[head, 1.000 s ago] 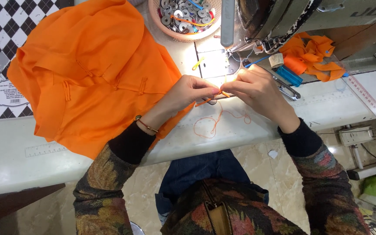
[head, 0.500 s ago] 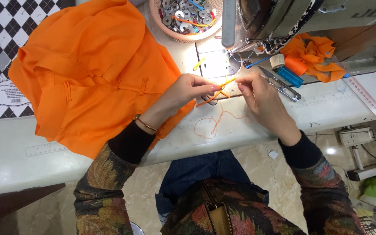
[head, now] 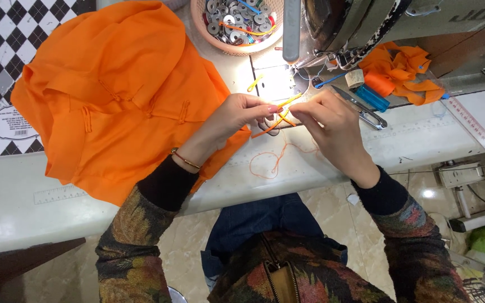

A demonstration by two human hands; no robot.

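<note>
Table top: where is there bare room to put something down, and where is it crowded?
Bare: the white table strip below the orange garment, and the stretch right of the right hand, up to the ruler. Crowded: by the sewing machine, with bobbin bowl, scissors, orange scraps and loose thread.

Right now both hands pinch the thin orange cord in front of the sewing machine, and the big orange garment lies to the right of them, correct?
Not quite. In the head view the orange garment lies left of the left hand and right hand, which pinch the orange cord.
</note>
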